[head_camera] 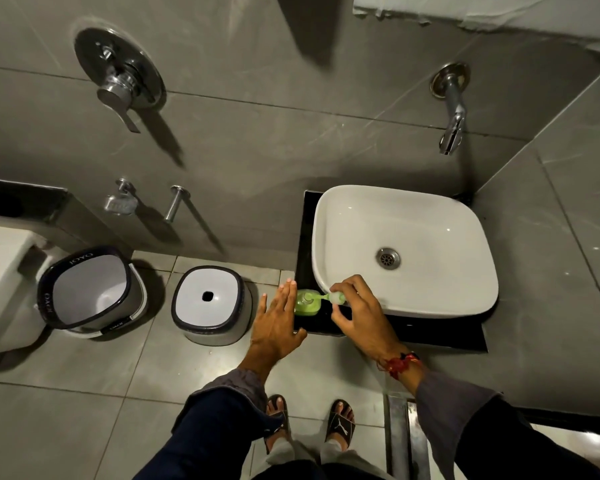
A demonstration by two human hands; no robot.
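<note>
A green soap dispenser bottle [306, 304] stands on the black counter [430, 336] at the left front corner of the white basin [406, 251]. My right hand [361, 315] hovers over the bottle's pump head [336, 297], its fingers curled around the pump. My left hand [278, 322] is flat with fingers straight, its fingertips beside the bottle's left side, at the counter's edge. Whether it touches the bottle is unclear.
A wall spout [451, 109] hangs above the basin. On the floor to the left stand a white bucket [90, 292] and an upturned stool [210, 304]. A mixer handle [118, 81] and a soap holder [121, 202] are on the wall. A toilet [0, 289] is at far left.
</note>
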